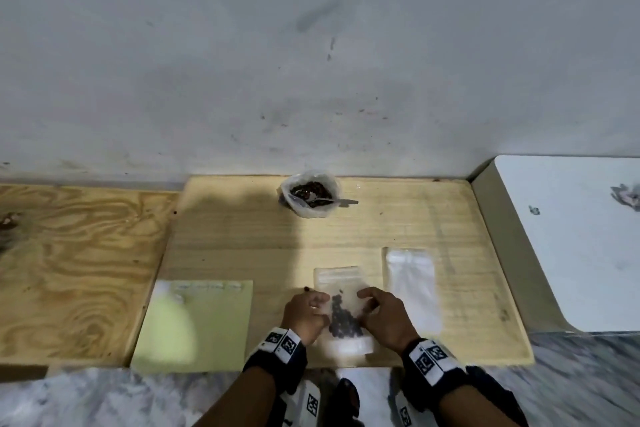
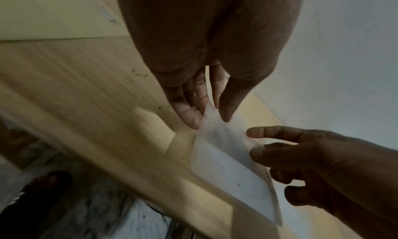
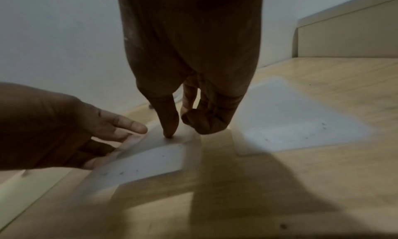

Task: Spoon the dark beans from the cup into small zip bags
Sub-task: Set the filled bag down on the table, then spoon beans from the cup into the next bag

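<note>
While both hands pinch it, left hand and right hand each in a grasping grip, the bean-filled zip bag lies at the bench near edge; beyond it open wood, then the cup of dark beans with spoon at the wall.

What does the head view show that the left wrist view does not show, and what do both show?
Only the head view shows the cup of beans with the spoon in it, the empty bag and the beans inside the held bag.

Only the left wrist view shows the left hand's fingers pinching the bag's edge.

Both show the left hand, the right hand, the held bag and the board.
</note>
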`<action>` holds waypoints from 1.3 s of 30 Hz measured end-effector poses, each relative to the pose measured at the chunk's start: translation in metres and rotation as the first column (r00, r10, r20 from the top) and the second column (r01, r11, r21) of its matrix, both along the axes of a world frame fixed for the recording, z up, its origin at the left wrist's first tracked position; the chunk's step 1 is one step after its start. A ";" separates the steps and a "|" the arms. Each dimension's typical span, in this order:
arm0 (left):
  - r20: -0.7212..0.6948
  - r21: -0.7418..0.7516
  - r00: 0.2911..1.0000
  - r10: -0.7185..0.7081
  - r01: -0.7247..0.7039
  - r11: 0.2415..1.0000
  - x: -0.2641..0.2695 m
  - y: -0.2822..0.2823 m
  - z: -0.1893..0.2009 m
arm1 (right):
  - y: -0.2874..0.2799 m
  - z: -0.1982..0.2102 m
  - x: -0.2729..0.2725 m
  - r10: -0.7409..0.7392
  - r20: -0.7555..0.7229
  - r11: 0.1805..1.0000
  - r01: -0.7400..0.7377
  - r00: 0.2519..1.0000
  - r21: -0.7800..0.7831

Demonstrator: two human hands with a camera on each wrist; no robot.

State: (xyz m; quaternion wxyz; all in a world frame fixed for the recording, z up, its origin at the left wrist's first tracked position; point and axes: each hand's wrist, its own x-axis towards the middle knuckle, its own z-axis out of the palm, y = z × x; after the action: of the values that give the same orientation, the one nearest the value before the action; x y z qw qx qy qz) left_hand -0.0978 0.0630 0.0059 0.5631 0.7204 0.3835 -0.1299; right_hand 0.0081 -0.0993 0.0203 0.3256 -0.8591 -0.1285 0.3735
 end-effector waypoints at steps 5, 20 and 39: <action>-0.106 0.098 0.994 -0.037 0.047 0.994 -0.001 -0.009 -0.008 | -0.004 -0.013 -0.008 0.139 0.087 0.990 -0.140 0.987 0.012; -0.017 0.095 0.994 -0.112 0.113 0.989 0.092 -0.071 0.018 | -0.084 -0.012 0.068 -0.265 0.195 0.927 0.305 0.944 -0.218; 0.217 0.039 0.974 -0.061 0.054 0.998 0.118 -0.092 0.015 | -0.104 0.011 0.087 -0.398 -0.130 0.848 0.418 0.908 0.326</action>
State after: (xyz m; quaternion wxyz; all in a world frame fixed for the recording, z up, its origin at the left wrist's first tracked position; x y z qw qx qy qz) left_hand 0.0199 -0.0293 0.0205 0.5857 0.7503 0.3005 -0.0601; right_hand 0.0952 -0.2038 0.0312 0.5469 -0.7846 0.0026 0.2920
